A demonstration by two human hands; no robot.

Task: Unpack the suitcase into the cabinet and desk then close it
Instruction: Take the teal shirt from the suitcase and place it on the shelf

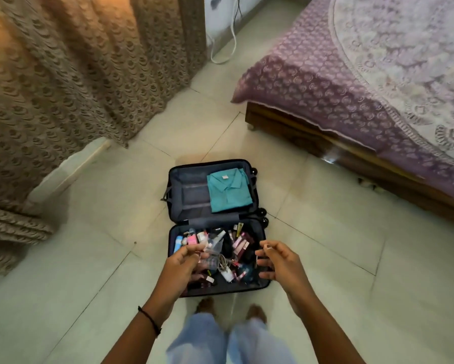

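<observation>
- Trouser legs (199, 337) and two feet fill six o'clock of the view; the person stands on the tiled floor (89, 258) right at the case's near edge
- The left hand (185, 262), at seven o'clock from the case's middle, has its fingers curled in towards the thumb; a clear pouch (215, 245) lies right at the fingertips, and I cannot tell whether it is pinched or only behind them
- The right hand (277, 258), at five o'clock, hangs with its fingers loosely curled and apart; a small glint sits at the forefinger tip, too small to name, so whether it grips anything I cannot tell
- The suitcase (191, 195) lies open flat on the floor in the lower middle of the view, wheels (261, 212) at its three o'clock side
- The near half holds loose small cosmetics (240, 243) and a white cable (224, 264): light, hard and slippery by the look of them, likely best gathered by the handful or in the pouch
- The far half holds a folded teal shirt (228, 191): soft and light, best lifted from under both sides to keep the fold
- Labels are blurred, and both hands hide some of the items
- A curtain (63, 74) hangs at ten o'clock and a bed (351, 88) stands at two o'clock; no cabinet or desk is in view
</observation>
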